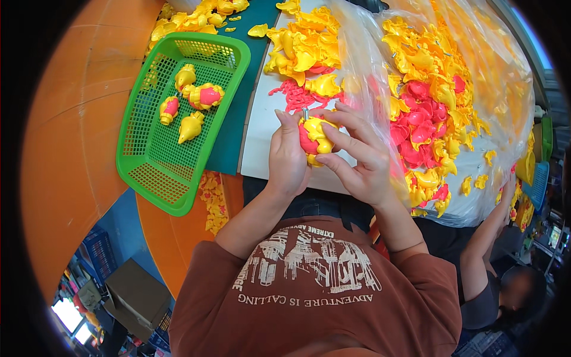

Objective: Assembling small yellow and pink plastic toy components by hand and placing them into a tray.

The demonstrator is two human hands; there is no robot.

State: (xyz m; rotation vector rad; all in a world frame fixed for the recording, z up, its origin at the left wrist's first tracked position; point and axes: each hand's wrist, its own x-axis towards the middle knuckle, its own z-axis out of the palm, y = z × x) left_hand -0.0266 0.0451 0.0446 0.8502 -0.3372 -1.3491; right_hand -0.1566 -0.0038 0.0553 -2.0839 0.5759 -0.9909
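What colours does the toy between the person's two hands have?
The toy is yellow and pinkish red, seen best in the head view.

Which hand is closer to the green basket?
Left. The left hand is to the basket's right, apart from it, at the toy's left side; the right hand is farther right, at the toy's right side.

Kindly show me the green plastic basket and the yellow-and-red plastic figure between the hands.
Green plastic basket [205, 38]: head view, on its upper rim.
Yellow-and-red plastic figure [308, 141]: head view, on its red part.
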